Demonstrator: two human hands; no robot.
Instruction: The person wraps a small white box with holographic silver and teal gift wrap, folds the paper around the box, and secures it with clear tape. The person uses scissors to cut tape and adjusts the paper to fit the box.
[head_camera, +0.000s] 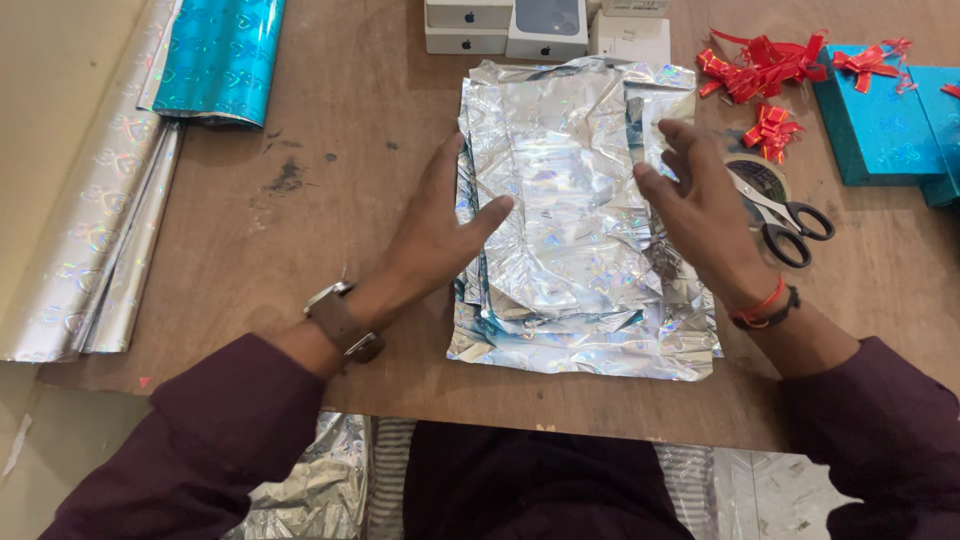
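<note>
1. A stack of crinkled silver holographic wrapping sheets (570, 220) lies flat in the middle of the brown wooden table (330, 200), edges roughly squared, nothing wrapped in it yet, as far as I can judge.
2. The left hand (440, 225) rests open on the stack's left edge, fingers spread. The right hand (700, 200) hovers open over the right edge, gripping nothing.
3. Judged from the finished teal wrapped boxes (885, 120) with red ribbon bows (765, 70) at the far right, some wrapping is done; more sheets remain.
4. Containers: white cardboard product boxes (505, 28) stand closed at the far edge — contents hidden.
5. Black-handled scissors (785, 215) lie just right of the stack, untouched.
</note>
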